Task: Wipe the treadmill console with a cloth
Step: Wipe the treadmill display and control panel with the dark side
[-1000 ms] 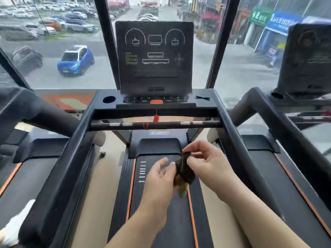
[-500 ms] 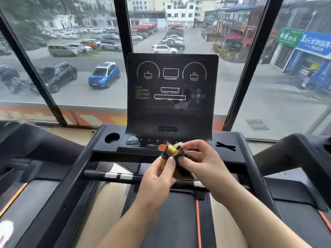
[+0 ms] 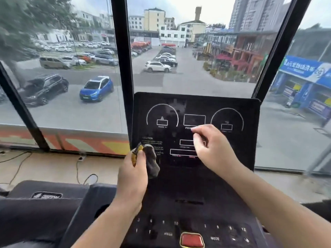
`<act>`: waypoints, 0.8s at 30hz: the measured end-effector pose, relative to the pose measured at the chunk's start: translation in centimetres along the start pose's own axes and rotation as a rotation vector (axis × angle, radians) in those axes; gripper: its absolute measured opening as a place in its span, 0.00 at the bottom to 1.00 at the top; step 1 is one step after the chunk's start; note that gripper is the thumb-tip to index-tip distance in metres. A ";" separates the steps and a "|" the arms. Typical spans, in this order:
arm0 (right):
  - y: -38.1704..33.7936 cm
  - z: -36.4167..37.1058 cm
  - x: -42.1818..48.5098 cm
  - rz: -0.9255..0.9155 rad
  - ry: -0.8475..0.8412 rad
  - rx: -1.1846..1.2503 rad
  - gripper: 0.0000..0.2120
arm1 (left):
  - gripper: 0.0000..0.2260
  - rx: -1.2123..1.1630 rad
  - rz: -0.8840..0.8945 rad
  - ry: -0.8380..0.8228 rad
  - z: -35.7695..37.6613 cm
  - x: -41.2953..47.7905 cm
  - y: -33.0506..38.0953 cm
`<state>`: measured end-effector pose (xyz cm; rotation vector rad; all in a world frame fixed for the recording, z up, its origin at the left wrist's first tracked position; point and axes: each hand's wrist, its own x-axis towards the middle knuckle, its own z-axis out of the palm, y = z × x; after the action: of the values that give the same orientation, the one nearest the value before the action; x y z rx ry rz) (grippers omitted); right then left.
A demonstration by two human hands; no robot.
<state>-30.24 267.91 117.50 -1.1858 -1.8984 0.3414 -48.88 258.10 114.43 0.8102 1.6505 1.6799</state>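
Note:
The treadmill console [image 3: 232,158] is a black glossy panel with white dial outlines, filling the lower middle of the head view. A bunched dark grey and yellow cloth [image 3: 149,161] is held against the panel's lower left part by my left hand [image 3: 133,178], which is shut on it. In front of the panel's centre my right hand [image 3: 210,148] hovers with fingers loosely curled and nothing in it; its fingertips are close to the screen, and I cannot tell whether they touch.
A keypad strip with a red stop button [image 3: 191,240] runs along the console's bottom edge. A black side rail and cup hole [image 3: 100,210] lie at lower left. Window frames [image 3: 120,68] and glass stand behind, cables [image 3: 78,169] lie on the ledge.
The camera has tilted up and closer to the console. My right hand let go of the cloth and rose toward the screen. My left hand carried the cloth up to the panel.

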 end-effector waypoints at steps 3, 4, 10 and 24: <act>-0.3 0.9 5.7 -0.097 0.011 -0.154 0.15 | 0.11 0.142 0.293 -0.038 -0.2 5.9 2.3; -0.7 1.0 7.7 -0.129 -0.017 -0.221 0.18 | 0.13 0.214 0.414 -0.050 0.0 7.9 2.7; 1.2 3.9 14.6 -0.156 -0.253 -0.534 0.28 | 0.28 1.060 0.821 -0.154 4.1 17.2 -0.5; 3.8 7.6 16.0 -0.262 0.148 -0.437 0.19 | 0.36 1.122 0.832 -0.066 7.0 21.5 -3.3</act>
<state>-36.86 284.77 118.83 -1.1764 -2.0225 -0.3107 -56.26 279.45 111.16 2.2846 2.3604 0.9609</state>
